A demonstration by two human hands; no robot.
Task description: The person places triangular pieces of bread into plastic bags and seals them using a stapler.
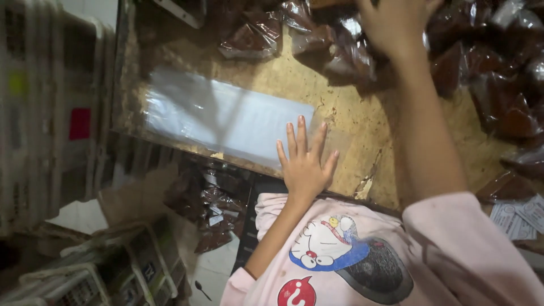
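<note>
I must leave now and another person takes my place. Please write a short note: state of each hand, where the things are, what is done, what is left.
Left hand: open, fingers spread, flat on the near end of the clear plastic bags, holding nothing.
Right hand: stretched to the far side, on the packets of dark brown stuff; grip hidden, partly out of frame.
Things: the flat clear bags lie on the worn wooden table; filled packets are piled along the far and right side; more filled packets sit in a carton below the table edge.
Done: many packets filled.
Left: the flat bags look empty.
</note>
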